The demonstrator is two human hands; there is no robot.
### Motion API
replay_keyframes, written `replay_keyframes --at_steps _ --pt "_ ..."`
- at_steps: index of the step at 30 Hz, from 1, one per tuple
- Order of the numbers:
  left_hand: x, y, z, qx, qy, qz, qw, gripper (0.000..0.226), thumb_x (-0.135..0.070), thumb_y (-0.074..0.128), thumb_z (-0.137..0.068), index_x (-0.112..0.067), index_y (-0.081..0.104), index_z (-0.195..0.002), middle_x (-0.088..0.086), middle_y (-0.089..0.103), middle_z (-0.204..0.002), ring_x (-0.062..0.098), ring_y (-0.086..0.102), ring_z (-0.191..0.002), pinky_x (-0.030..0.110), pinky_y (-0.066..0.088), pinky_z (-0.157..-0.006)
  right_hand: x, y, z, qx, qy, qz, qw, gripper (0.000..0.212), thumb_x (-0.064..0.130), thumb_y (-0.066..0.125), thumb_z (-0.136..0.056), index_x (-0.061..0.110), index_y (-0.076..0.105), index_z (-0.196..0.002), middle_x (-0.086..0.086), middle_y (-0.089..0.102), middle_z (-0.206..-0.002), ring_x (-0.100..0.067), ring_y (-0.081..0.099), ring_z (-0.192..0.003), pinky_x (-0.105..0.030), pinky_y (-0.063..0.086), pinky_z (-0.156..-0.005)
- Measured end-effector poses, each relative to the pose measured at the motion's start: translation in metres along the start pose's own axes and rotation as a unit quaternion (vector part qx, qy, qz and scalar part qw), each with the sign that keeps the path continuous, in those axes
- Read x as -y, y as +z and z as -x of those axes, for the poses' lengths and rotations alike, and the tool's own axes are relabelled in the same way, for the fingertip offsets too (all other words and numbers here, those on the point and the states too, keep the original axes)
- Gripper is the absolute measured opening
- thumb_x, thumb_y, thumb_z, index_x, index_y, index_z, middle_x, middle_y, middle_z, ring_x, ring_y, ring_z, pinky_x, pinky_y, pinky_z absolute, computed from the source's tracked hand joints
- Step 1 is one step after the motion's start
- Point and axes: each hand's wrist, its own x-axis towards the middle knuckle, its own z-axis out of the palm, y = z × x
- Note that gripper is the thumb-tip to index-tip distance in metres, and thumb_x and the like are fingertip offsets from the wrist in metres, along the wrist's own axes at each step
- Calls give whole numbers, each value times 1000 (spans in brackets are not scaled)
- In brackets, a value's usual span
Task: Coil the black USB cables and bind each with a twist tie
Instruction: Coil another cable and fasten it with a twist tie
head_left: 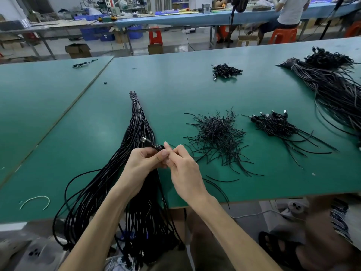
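My left hand [145, 160] and my right hand [181, 163] meet above the green table [175, 90], both pinching a small coiled black USB cable [154, 146] whose plug sticks up to the left. Whether a twist tie is around it is hidden by my fingers. Under my left forearm a long bundle of loose black cables [134, 133] runs from mid-table over the front edge. A heap of black twist ties [216, 133] lies just right of my hands. Bound cables [273, 123] are piled further right.
Another small pile of coiled cables [225, 71] sits at the back, and a large cable bundle [332, 85] at the far right. A white tie scrap [36, 200] lies front left. A person sits at a bench behind. Slippers and a power strip are on the floor.
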Motion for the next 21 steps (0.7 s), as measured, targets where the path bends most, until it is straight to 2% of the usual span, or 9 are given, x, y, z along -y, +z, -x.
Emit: replay_keyframes --at_steps 3,6,8,12,16,19,21 --pt "-1 1 -3 -10 -15 31 999 30 -25 78 -83 5 77 -87 29 74 -94 29 74 -83 29 62 -75 0 0 -1 -6 2 -12 1000 44 22 48 -110 19 47 -154 12 44 -98 -10 55 -84 -33 55 -82" --pt "-3 2 -6 -12 -25 47 998 25 -23 77 -82 2 77 -83 28 74 -93 28 74 -81 29 62 -73 1 -1 -2 -21 7 -44 999 45 20 53 -108 20 48 -153 17 43 -94 -2 50 -85 -17 47 -83" --pt "-5 3 -8 -25 -16 39 999 26 -25 78 -81 1 77 -82 27 74 -89 29 72 -78 30 62 -73 2 -2 -2 -28 8 -67 997 47 18 54 -108 23 47 -154 18 44 -92 1 51 -86 -12 44 -84" --pt "-11 10 -16 -34 5 33 999 20 -25 77 -80 -5 80 -77 20 73 -78 27 71 -70 30 62 -69 4 -4 -3 -52 12 -118 992 47 16 52 -108 31 48 -153 14 54 -91 -6 58 -90 -18 49 -89" --pt "-18 14 -31 -51 20 65 996 17 -21 77 -79 -4 80 -80 14 71 -77 19 64 -59 28 59 -63 3 -8 -3 -108 53 -158 980 40 12 52 -108 22 58 -147 2 67 -96 -9 63 -93 -20 50 -89" --pt "-17 15 -44 -78 14 78 994 17 -17 77 -84 0 77 -85 10 72 -77 17 62 -58 25 57 -63 3 -8 -2 -137 74 -161 975 39 15 52 -108 17 57 -147 4 65 -107 -8 61 -86 -22 50 -85" --pt "-13 15 -52 -105 12 82 991 13 -11 74 -90 3 74 -88 9 72 -77 16 62 -57 25 57 -63 4 -7 -2 -142 84 -162 973 41 17 54 -107 17 55 -149 7 57 -118 -10 57 -77 -35 57 -80"
